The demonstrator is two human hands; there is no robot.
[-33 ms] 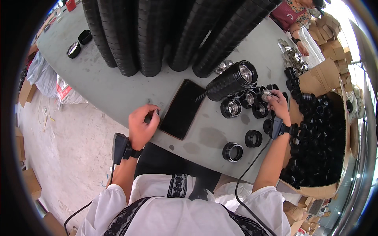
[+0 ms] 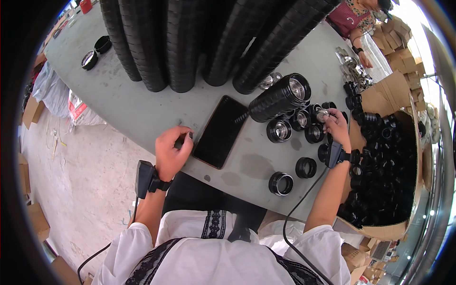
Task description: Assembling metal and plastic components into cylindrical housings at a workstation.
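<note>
silver piece (image 2: pixel 321 114) sits at the fingertips of the person's right hand (image 2: pixel 337 126), whose thumb and fingers close on its edge over the right part of a grey table (image 2: pixel 128 102). it is beside a cluster of black rings (image 2: pixel 279 130), several with shiny metal inside (whether it rests in one of them or clear of them, one cannot tell). the left hand (image 2: pixel 172 148) is curled at the table's near edge, its thumb close to the bent fingers; whether anything is held there cannot be told. just right of it lies a dark phone (image 2: pixel 220 133), set aslant. beyond the phone a thick black cylinder (image 2: pixel 275 103) leans over the cluster, its metal-lined mouth toward the upper right. two loose rings (image 2: pixel 280 183) lie nearer the person, apart from the cluster. long black columns (image 2: pixel 180 47) stand along the far side. to the right, an open carton (image 2: pixel 384 232) is heaped with black rings, and farther off a co-worker's hand (image 2: pixel 365 60) is near scattered metal parts (image 2: pixel 350 62).
</note>
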